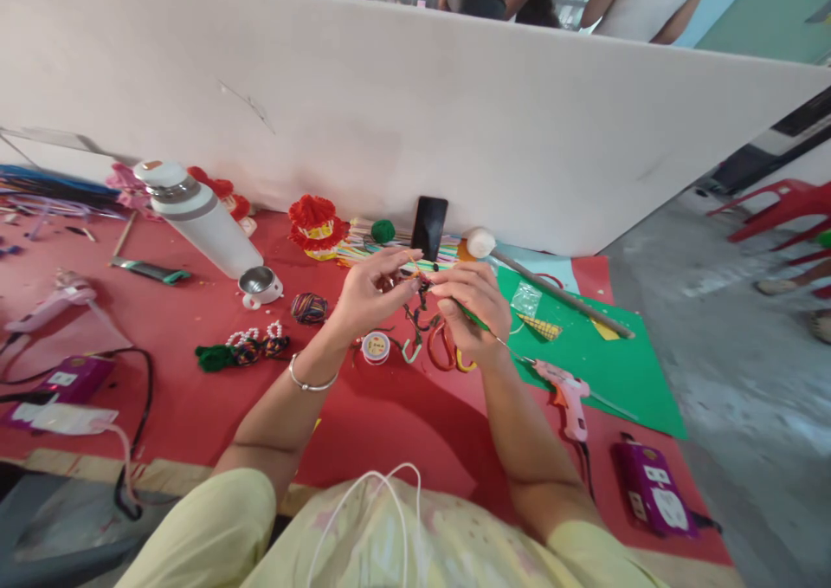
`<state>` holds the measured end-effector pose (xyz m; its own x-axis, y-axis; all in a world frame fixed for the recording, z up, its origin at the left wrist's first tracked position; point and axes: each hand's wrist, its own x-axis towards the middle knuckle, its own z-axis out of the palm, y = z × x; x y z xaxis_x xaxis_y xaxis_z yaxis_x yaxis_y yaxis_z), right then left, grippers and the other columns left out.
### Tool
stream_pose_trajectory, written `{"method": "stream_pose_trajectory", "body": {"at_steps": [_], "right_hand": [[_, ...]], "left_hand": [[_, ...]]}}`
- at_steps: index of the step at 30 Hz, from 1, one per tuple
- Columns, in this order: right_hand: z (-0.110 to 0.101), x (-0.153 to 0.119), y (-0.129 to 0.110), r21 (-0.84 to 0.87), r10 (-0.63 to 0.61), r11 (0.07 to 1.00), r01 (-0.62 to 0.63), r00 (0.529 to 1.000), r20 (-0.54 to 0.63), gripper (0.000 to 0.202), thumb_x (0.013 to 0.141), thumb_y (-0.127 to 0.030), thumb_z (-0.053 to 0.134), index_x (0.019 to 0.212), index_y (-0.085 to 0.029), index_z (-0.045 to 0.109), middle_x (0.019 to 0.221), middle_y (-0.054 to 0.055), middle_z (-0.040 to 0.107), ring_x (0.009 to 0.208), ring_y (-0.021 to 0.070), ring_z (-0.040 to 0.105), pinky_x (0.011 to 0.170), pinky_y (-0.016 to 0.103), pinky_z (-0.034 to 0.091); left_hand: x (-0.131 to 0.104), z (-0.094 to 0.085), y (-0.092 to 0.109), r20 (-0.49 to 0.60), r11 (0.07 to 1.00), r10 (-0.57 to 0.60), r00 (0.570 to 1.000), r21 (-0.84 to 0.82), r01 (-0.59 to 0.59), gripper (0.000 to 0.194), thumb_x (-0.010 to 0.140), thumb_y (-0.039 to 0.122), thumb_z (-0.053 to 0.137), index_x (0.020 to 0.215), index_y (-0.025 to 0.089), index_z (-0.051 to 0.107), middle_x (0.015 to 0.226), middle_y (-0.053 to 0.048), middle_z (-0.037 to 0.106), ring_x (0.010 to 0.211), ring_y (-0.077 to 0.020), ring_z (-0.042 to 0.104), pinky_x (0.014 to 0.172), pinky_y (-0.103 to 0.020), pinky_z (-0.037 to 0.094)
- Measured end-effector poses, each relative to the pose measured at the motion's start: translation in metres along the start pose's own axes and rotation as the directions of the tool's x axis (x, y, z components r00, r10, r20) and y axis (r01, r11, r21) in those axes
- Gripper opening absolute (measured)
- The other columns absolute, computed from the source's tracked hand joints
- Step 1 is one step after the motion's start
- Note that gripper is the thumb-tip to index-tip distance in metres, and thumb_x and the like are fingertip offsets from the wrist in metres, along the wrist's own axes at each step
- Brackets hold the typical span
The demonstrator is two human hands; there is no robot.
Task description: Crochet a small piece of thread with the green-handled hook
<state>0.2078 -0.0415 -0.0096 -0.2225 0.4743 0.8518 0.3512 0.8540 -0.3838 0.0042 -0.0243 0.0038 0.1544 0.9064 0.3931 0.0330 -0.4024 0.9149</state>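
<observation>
My left hand (375,294) is closed in a pinch on a small piece of dark multicoloured yarn work (423,287), with an orange strand near its fingertips. In my right hand (477,304) is a crochet hook with a green handle (473,315); its thin metal end sticks out below the palm. Both sets of fingertips meet at the yarn, and the hook's tip is too small to make out. Just below lie scissors (441,348) with red and yellow handles and a small round spool (375,347). A multicoloured yarn ball (310,308) rests left of my left wrist.
A white bottle (204,220) and its cup (260,286) stand left. Behind my hands, a phone (429,227) leans against the white partition (389,112). A pink glue gun (566,395) lies right, near a purple power strip (654,490). A stick (564,294) crosses green card (623,371).
</observation>
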Motion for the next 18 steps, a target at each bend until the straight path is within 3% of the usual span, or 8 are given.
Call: {"method": "stream_pose_trajectory", "body": {"at_steps": [3,10,15,18], "right_hand": [[0.0005,0.0012,0.0003,0.024,0.014,1.0,-0.014,1.0,0.012,0.022,0.099,-0.026,0.067,0.117,-0.035,0.076,0.115,0.002,0.085,0.106,0.028,0.076,0.1,0.055,0.059],[0.0052,0.0025,0.0023,-0.072,-0.057,0.995,0.066,0.992,0.114,0.021,0.1,-0.024,0.069,0.118,-0.033,0.074,0.112,0.004,0.085,0.105,0.0264,0.073,0.093,0.049,0.061],[0.0074,0.0006,0.0003,-0.129,-0.072,0.988,0.082,0.994,0.082,0.025,0.097,-0.018,0.072,0.119,-0.03,0.072,0.117,0.007,0.084,0.108,0.028,0.073,0.096,0.05,0.06],[0.0085,0.001,-0.0035,-0.133,-0.082,0.987,0.089,0.995,0.057,0.027,0.094,-0.012,0.074,0.117,-0.025,0.072,0.116,0.011,0.084,0.108,0.0288,0.072,0.098,0.049,0.059]], "left_hand": [[-0.0005,-0.0009,0.0022,0.064,0.99,-0.036,0.997,-0.134,0.044,0.048,0.081,0.028,0.086,0.128,0.023,0.082,0.132,-0.013,0.073,0.078,-0.0112,0.065,0.066,-0.025,0.054],[0.0007,0.0021,-0.0025,-0.021,0.986,-0.054,0.998,-0.162,0.05,0.039,0.077,0.029,0.089,0.115,0.018,0.085,0.101,-0.009,0.082,0.082,-0.0166,0.073,0.072,-0.029,0.062],[-0.0002,0.0034,-0.0051,-0.022,0.969,-0.13,0.991,-0.214,0.122,0.045,0.079,0.024,0.089,0.123,0.017,0.082,0.115,-0.012,0.083,0.088,-0.0184,0.077,0.08,-0.034,0.065],[-0.0007,0.0042,-0.0036,-0.036,0.961,-0.143,0.989,-0.244,0.13,0.042,0.082,0.018,0.086,0.124,0.016,0.081,0.109,-0.01,0.085,0.089,-0.018,0.076,0.079,-0.032,0.065]]}}
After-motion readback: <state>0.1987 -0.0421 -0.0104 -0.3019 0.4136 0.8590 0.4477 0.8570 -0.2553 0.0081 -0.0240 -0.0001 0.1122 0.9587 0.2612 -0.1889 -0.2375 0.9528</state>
